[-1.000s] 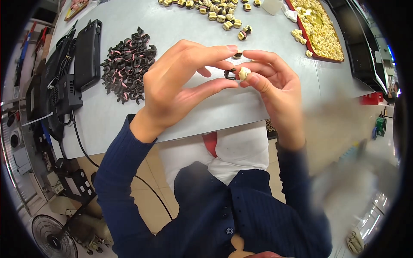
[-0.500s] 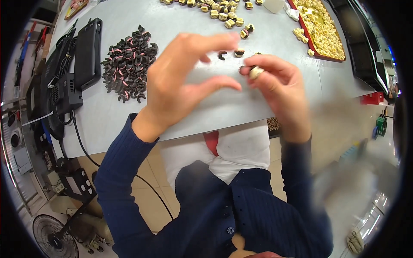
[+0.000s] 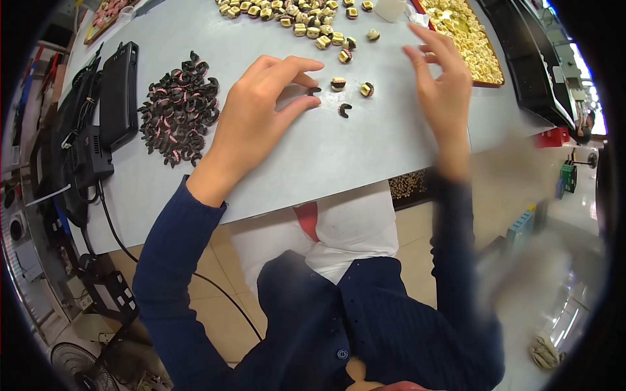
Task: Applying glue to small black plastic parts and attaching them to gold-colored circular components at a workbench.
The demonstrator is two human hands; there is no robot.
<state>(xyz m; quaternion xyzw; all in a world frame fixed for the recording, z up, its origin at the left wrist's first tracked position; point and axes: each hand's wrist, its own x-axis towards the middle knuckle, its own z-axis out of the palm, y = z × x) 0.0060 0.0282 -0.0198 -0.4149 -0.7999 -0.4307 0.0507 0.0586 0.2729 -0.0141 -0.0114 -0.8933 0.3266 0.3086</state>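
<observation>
My left hand (image 3: 261,98) is over the table with its thumb and fingertips round a small black curved piece (image 3: 314,91). My right hand (image 3: 447,81) is raised toward the tray, thumb and fingers apart, with nothing between them. Between the hands lie another black curved piece (image 3: 344,110) and two cream-and-black assembled pieces, one upright (image 3: 338,84) and one tilted (image 3: 367,89). Farther back is a lone cream piece (image 3: 373,34). Left of my left hand is a heap of black curved pieces with pink ridges (image 3: 179,111).
A red-rimmed tray (image 3: 490,84) of cream pieces stands at the far right. Many assembled pieces (image 3: 300,29) lie along the back. A black device (image 3: 119,94) with cables lines the left edge. A black box-like object (image 3: 544,72) is at the right.
My right hand has let go of the cream piece and moved up and right, opening. My left fingers have come down round a black curved piece on the table. The view has shifted slightly.
</observation>
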